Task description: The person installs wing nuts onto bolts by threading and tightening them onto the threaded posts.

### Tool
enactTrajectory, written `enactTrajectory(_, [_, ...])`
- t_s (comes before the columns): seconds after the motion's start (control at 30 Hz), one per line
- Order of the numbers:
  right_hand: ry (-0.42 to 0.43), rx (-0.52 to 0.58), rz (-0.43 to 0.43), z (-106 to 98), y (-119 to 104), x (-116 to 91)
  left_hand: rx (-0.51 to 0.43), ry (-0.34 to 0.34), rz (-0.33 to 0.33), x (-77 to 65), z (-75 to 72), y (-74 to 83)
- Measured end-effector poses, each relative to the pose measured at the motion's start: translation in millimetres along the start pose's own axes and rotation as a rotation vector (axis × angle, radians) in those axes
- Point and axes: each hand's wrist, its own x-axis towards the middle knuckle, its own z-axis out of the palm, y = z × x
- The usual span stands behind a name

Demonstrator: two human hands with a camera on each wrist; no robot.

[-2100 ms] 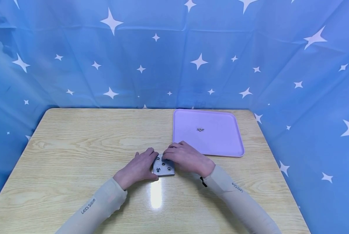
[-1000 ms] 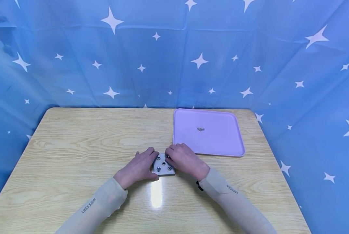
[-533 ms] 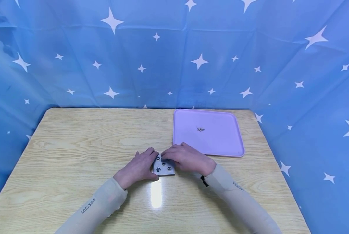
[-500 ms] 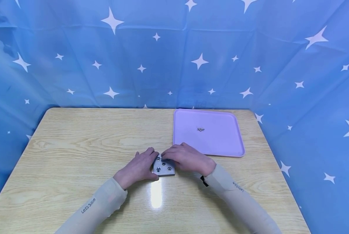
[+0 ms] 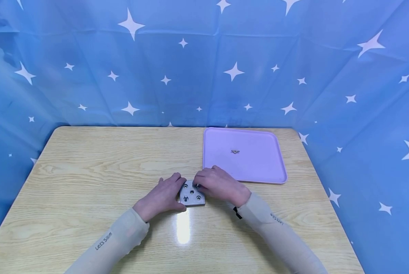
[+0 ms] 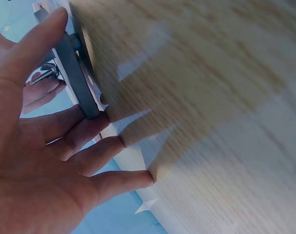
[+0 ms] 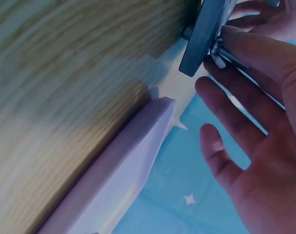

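Note:
A grey metal plate (image 5: 192, 201) with several round holes lies in front of me at mid-table. My left hand (image 5: 163, 194) grips it by its left side, thumb at the near edge and fingers at the far one. A bolt (image 5: 185, 198) stands up from the near left hole. At the far right corner, my right hand (image 5: 216, 184) pinches a small wing nut (image 7: 217, 54) between thumb and index finger. The wing nut sits close to the plate on a threaded bolt (image 7: 234, 58); in the head view the fingers mostly hide it.
A purple tray (image 5: 259, 167) stands at the back right, just beyond my right hand. A small cluster of wing nuts (image 5: 235, 152) lies in it. Wood-grain tabletop (image 5: 105, 163) surrounds the plate, and a blue starred curtain (image 5: 177, 91) hangs behind.
My right fingers, stretched left across the plate half a second ago, have drawn back rightward around the wing nut; they made a similar swing earlier. The left hand and plate stay put.

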Motion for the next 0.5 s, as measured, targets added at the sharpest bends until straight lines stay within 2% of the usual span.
enactTrajectory(0.23, [0.010,-0.004,0.035,3.8,-2.8,3.3,0.006,0.000,0.004,-1.1,-0.9,0.6])
enactTrajectory(0.5, [0.061,0.001,0.081,9.7,-6.6,6.6,0.011,-0.004,0.001,-1.1,-1.0,0.7])
